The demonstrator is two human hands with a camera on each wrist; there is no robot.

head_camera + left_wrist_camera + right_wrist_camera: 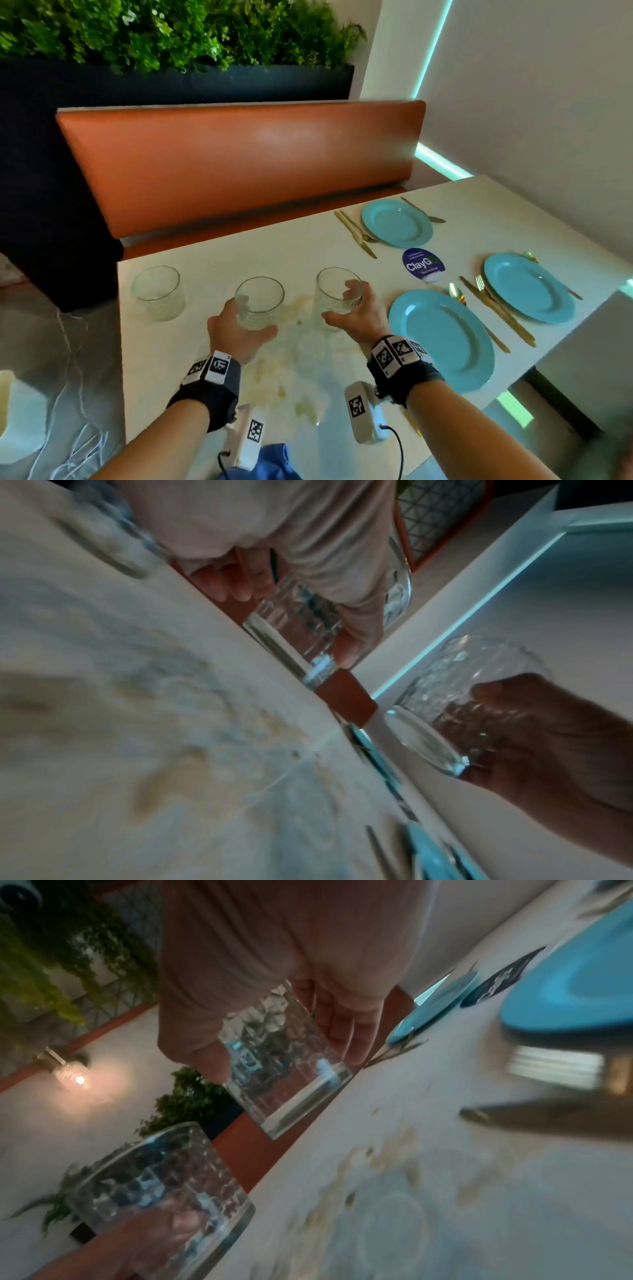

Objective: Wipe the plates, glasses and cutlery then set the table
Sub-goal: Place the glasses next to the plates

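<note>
Three clear textured glasses stand in a row on the white table [212,260]. My left hand [245,322] grips the middle glass [259,298] round its lower part; the left wrist view shows the thumb and fingers [236,585] curled round this glass [294,620]. My right hand [349,308] grips the right glass [339,291], which tilts slightly; the same glass [284,1064] shows in the right wrist view. I cannot tell whether either glass is off the table. The third glass [157,293] stands alone at the left. Three blue plates [442,339] with gold cutlery [496,308] lie to the right.
A blue cloth [270,462] lies at the table's near edge between my forearms. A round dark sticker [423,264] sits among the plates. Yellowish stains [294,383] mark the tabletop in front of me. An orange bench [239,164] runs behind the table.
</note>
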